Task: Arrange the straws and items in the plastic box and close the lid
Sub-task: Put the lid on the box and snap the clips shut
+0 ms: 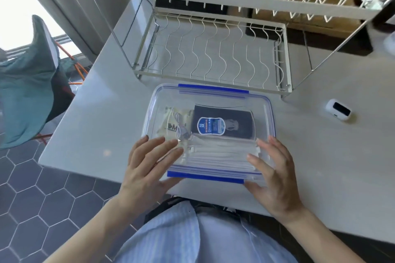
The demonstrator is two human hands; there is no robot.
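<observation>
Clear plastic box (265, 113) with blue-edged lid (211, 96) laid on top, sitting on the white table (102, 117) just before a wire rack (213, 53). Inside: white paper-wrapped straws (222, 156) along the near side, dark packet (241, 124) bearing a blue-and-white label too small to read, yellowish pouch (164, 121) printed "M", coiled white cable (181, 126). Left hand (149, 164) and right hand (273, 171) apart, fingers straight, pressing the lid's near corners, thumbs at the front edge
</observation>
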